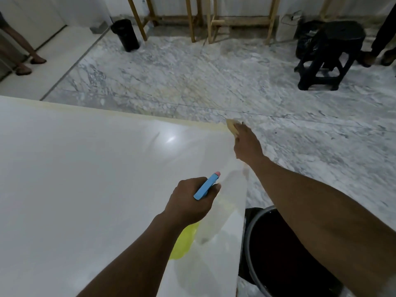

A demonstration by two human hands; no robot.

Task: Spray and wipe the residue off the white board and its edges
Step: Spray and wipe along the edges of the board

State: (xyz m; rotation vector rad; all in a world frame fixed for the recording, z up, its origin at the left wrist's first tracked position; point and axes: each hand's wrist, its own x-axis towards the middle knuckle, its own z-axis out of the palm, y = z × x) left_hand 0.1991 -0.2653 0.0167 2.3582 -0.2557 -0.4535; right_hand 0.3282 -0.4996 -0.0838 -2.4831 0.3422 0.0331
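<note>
The white board (90,179) is big, flat and shiny. It fills the left and lower part of the view. A bright spot of light shines on it near the middle. Its far edge has a pale yellow strip (132,113) running along it, and that strip ends at the far right corner. The rest of the board looks smooth and mostly clean, with a few faint smears.

The right hand (246,144) reaches out to that far corner. Its fingers are closed around a small yellowish sponge (232,127), which is pressed on the corner where the yellow strip ends.

The left hand (190,200) is nearer, above the board close to its right edge. Its fingers are wrapped tight around a spray bottle (205,213). The bottle has a blue top with a small pink tip, and the tip points toward the far corner. The bottle body is see-through, and some yellow liquid (184,241) sits at the bottom.

Past the board is a grey and white marble floor (214,78). A black stool (327,56) stands far off on the right. A black bin (125,35) stands far off at the back. A dark round bucket (285,249) sits on the floor just beside the board's right edge, under the right arm.
</note>
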